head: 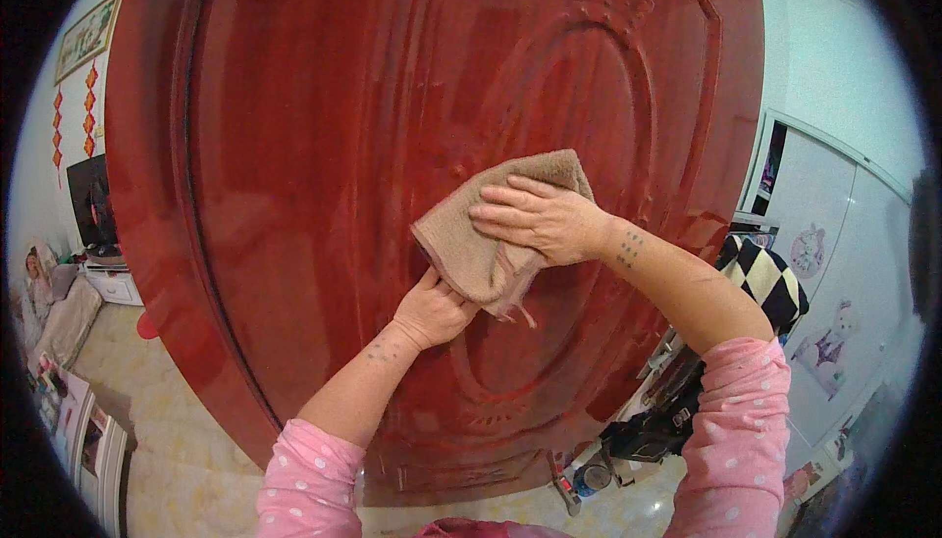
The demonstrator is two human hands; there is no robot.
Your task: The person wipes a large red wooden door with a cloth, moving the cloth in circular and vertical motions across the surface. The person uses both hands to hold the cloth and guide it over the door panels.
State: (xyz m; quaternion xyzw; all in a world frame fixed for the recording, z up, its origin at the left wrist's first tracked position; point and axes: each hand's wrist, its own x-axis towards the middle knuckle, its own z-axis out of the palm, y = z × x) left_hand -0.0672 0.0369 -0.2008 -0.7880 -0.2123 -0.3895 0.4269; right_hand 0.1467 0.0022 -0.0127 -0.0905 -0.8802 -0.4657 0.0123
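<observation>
A glossy red-brown wooden door (294, 192) with carved panels fills the middle of the view. My right hand (541, 218) presses a folded tan towelling cloth (464, 240) flat against it, fingers together and pointing left. The cloth lies beside a raised oval moulding (647, 119), partly over its left side, and its frayed lower edge hangs loose. Below and to the left, my left hand (438, 310) is at the lower edge of the cloth, its fingertips hidden behind the fabric. Both forearms come out of pushed-up pink dotted sleeves.
On the right stand white sliding wardrobe doors (831, 302), a black-and-cream diamond-patterned fabric item (765, 280) and dark bags (647, 431). A television (92, 199) and a white cabinet (110, 284) are at the left. Pale tiles (184, 420) cover the floor.
</observation>
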